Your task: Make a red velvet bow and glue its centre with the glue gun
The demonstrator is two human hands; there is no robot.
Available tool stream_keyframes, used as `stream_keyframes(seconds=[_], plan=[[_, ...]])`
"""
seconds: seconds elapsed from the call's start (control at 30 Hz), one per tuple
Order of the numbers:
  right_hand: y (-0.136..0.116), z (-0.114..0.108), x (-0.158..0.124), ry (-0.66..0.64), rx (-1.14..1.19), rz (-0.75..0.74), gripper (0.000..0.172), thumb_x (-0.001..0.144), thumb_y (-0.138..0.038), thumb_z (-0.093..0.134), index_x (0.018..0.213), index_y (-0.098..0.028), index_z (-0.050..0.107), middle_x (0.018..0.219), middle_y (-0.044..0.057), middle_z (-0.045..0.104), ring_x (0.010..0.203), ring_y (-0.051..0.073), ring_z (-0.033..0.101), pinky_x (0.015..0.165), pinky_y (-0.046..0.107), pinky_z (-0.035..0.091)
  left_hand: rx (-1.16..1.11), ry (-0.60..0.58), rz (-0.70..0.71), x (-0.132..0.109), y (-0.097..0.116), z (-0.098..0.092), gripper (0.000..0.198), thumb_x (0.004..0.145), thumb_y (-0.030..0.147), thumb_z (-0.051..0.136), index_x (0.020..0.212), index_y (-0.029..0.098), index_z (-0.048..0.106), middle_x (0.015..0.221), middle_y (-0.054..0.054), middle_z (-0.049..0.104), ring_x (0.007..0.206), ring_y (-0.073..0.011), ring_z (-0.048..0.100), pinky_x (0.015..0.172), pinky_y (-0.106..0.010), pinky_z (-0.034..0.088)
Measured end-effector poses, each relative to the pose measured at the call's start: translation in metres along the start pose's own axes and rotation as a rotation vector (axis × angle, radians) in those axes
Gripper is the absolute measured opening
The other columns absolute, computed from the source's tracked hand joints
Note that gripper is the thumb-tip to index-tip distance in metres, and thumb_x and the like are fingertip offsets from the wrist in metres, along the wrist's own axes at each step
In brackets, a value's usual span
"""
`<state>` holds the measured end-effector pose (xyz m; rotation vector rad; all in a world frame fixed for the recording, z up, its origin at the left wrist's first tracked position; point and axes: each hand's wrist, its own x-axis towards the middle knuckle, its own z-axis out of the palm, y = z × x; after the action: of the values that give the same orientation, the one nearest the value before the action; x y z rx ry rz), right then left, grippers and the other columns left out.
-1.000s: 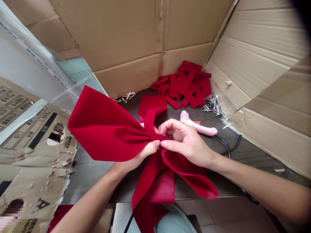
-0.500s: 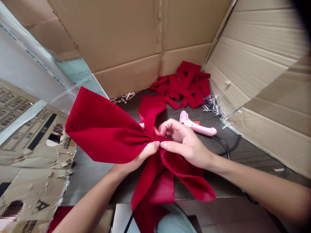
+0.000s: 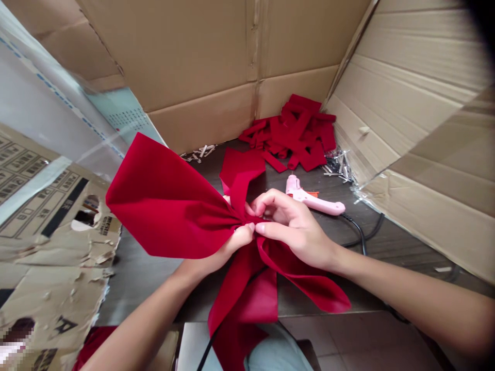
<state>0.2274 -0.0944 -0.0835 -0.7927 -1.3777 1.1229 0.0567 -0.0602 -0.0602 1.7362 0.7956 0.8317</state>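
Little change: your left hand (image 3: 224, 250) and right hand (image 3: 296, 229) stay closed in a tight pinch on the gathered centre of the red fabric bow (image 3: 166, 206), with only the loops shifting slightly. The bow is held up over the tabletop (image 3: 390, 268), 1 large loop out to your left, the rest hanging toward your lap. Pink hot glue gun (image 3: 315, 202) lies just beyond your right hand; red fabric strips (image 3: 297, 134) are piled farther back against the cardboard wall (image 3: 201, 56).

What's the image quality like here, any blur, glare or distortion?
Head view: soft, even light, the red fabric bow sharp; cardboard walls look bent by wide-angle distortion; a dark blur covers the top right corner; a pixelated patch sits bottom left.
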Motion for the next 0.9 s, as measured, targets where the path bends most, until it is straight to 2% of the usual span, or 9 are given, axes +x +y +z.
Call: stream_keyframes(seconds=[0.23, 0.43, 0.7, 0.9], plan=[[0.002, -0.001, 0.000, 0.005, -0.049, -0.055, 0.012, 0.081, -0.014, 0.059, 0.085, -0.021, 0.051, 0.080, -0.001, 0.052, 0.076, 0.015, 0.050, 0.065, 0.028, 0.041, -0.036, -0.048, -0.032, -0.002, -0.003, -0.001, 0.017, 0.087, 0.038, 0.064, 0.091, 0.022, 0.064, 0.082, -0.001, 0.066, 0.087, -0.0208, 0.066, 0.087, -0.035, 0.055], [0.002, -0.002, 0.000, 0.011, -0.104, -0.075, 0.010, 0.083, -0.018, 0.060, 0.084, -0.021, 0.050, 0.079, 0.000, 0.052, 0.073, 0.015, 0.050, 0.063, 0.028, 0.042, -0.046, -0.114, -0.142, -0.003, -0.007, -0.002, 0.033, 0.089, 0.047, 0.059, 0.069, 0.020, 0.057, 0.064, 0.000, 0.058, 0.082, -0.0206, 0.063, 0.086, -0.036, 0.054], [0.003, -0.001, -0.003, 0.006, -0.201, -0.099, 0.009, 0.086, -0.016, 0.057, 0.088, -0.021, 0.050, 0.081, 0.001, 0.056, 0.073, 0.016, 0.055, 0.064, 0.030, 0.044, 0.027, -0.086, -0.152, -0.002, 0.003, -0.001, 0.031, 0.088, 0.038, 0.056, 0.064, 0.019, 0.049, 0.070, 0.001, 0.053, 0.072, -0.0154, 0.052, 0.075, -0.028, 0.049], [0.000, -0.001, -0.001, -0.019, -0.139, -0.092, 0.010, 0.085, -0.014, 0.056, 0.087, -0.021, 0.050, 0.077, 0.000, 0.058, 0.070, 0.016, 0.058, 0.062, 0.030, 0.046, 0.009, -0.096, -0.138, -0.003, 0.004, -0.002, 0.028, 0.091, 0.035, 0.053, 0.068, 0.019, 0.050, 0.073, 0.001, 0.055, 0.075, -0.0153, 0.056, 0.082, -0.028, 0.045]])
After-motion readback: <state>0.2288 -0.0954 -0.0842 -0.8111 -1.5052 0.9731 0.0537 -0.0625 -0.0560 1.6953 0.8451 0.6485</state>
